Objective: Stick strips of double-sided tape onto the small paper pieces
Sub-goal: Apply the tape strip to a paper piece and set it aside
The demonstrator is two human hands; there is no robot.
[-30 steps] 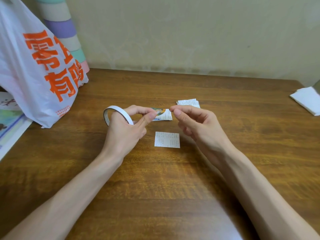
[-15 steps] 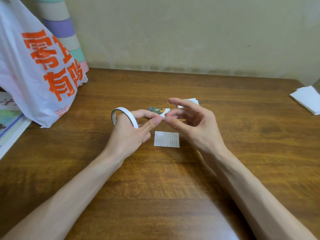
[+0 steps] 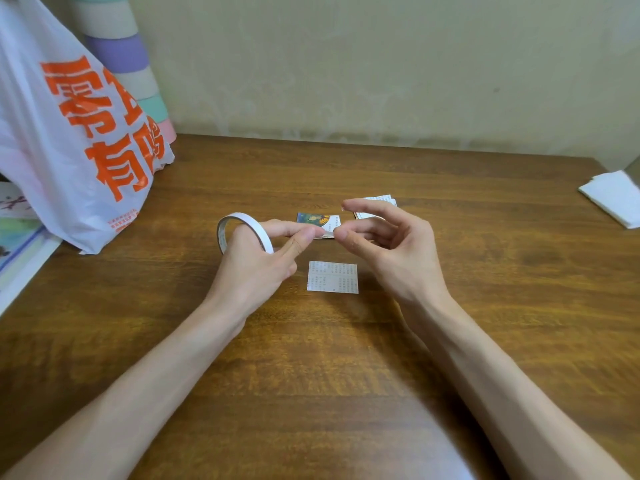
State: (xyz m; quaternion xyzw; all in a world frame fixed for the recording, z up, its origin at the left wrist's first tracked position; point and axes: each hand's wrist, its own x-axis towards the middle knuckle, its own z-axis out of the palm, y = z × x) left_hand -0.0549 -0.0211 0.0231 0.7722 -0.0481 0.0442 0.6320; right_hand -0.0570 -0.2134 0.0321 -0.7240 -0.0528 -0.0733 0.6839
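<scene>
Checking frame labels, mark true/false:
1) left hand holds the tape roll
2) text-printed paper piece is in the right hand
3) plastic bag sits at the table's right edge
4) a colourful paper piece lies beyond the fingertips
1) True: the left hand holds the double-sided tape roll.
2) False: the text-printed paper piece lies flat on the table; the right hand pinches the tape's free end.
3) False: the orange-printed plastic bag sits at the left.
4) True: the colourful paper piece lies there.

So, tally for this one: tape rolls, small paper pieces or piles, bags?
tape roll: 1
small paper pieces or piles: 3 (plain piece, colourful piece, far pile)
plastic bag: 1
Total: 5
</scene>
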